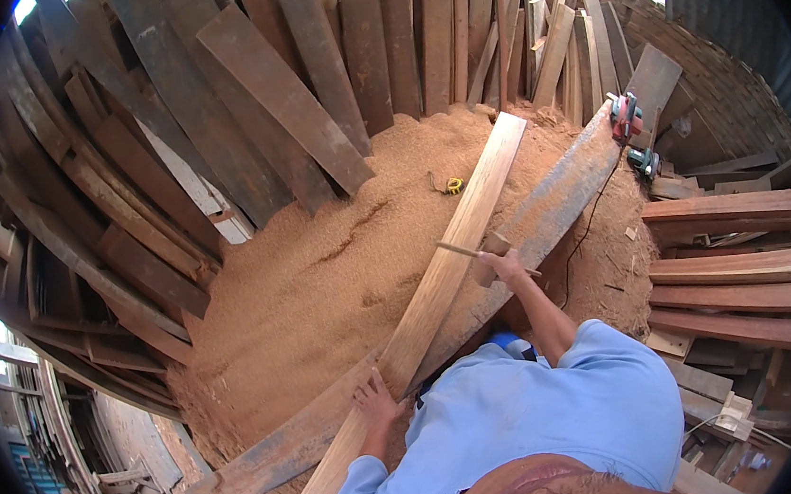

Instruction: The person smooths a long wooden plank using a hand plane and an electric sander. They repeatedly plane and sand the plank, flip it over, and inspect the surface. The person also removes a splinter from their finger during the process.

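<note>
A long pale plank (454, 265) lies slantwise across a dusty, worn support board (544, 209) in front of me. My left hand (375, 401) rests on the near part of the plank with its fingers spread. Farther up the plank, my right hand (507, 265) is closed round a wooden marking gauge (489, 246). The gauge's thin bar crosses the plank's top face, and its block sits by the plank's right edge. My fingers hide part of the block.
Sawdust (313, 283) is heaped beyond the plank, with a yellow tape measure (453, 185) on it. A red power tool (626, 118) and a green power tool (644, 162) sit at the board's far end, near a dark cord (588, 233). Reddish planks (740, 266) are stacked right; upright boards (367, 54) stand behind.
</note>
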Action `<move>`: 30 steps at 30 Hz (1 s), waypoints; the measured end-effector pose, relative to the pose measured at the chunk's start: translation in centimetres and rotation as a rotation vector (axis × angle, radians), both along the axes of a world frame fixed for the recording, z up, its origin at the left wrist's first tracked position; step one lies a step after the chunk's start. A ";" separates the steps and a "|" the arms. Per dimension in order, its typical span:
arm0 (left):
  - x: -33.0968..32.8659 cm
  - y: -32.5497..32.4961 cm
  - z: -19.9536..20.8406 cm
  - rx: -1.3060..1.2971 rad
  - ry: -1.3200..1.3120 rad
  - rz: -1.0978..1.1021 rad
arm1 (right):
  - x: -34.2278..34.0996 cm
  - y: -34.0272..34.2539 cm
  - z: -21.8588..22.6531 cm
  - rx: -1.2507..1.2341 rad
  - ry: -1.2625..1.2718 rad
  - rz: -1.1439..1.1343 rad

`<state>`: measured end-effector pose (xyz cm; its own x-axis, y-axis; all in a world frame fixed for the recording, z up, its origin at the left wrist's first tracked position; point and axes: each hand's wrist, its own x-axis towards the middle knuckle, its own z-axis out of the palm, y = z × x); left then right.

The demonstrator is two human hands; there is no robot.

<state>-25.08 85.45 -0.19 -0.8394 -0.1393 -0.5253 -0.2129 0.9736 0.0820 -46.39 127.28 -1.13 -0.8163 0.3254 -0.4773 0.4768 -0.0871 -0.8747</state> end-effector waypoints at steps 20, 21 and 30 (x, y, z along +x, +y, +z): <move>-11.6 7.4 -1.3 0.095 -0.073 -0.251 | 5.8 1.7 -0.7 0.061 0.259 -0.288; -11.3 7.1 -1.4 0.117 -0.075 -0.239 | 6.5 1.5 -0.9 0.058 0.179 -0.282; -8.5 7.0 -0.8 0.123 -0.061 -0.308 | 8.4 -1.2 -0.4 0.073 0.000 -0.193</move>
<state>-33.59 92.46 -0.95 -0.7987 0.1839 -0.5729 0.0820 0.9765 0.1992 -38.01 126.06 -1.58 -0.7353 0.5095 -0.4469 0.4576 -0.1131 -0.8819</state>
